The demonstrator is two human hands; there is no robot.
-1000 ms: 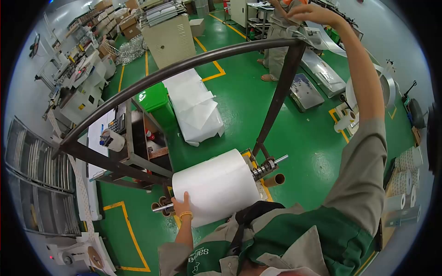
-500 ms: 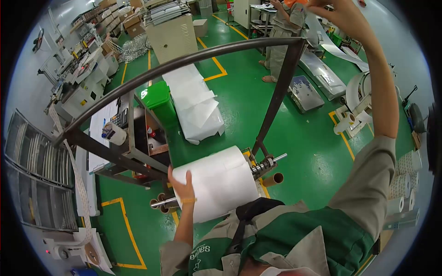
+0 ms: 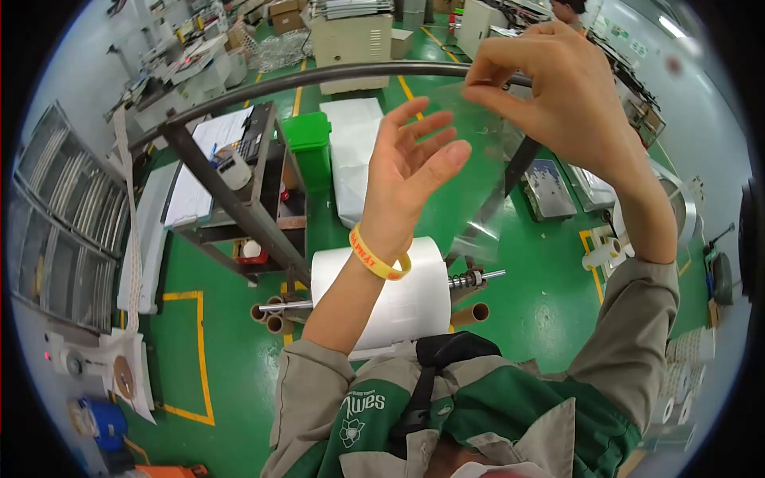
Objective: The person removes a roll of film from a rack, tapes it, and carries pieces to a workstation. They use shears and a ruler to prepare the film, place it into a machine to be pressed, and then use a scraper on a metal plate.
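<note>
My right hand is raised at the top, thumb and fingers pinched on the upper end of a clear plastic sheet. The see-through sheet hangs down between my hands and over the floor. My left hand, with a yellow wristband, is lifted to the left of the sheet, its fingers apart and nothing in them. Below both arms, a large white roll sits on a metal shaft, partly hidden by my left forearm. A dark metal frame arches above the roll.
On the left, a work stand holds papers and a cup. A green bin stands beside a white-covered stack. Cardboard tubes are near both shaft ends. Another person is at the upper right.
My left hand has left the white roll and risen toward my right hand. My right hand has come inward and lower, and the clear sheet now shows between them. The view has shifted.
</note>
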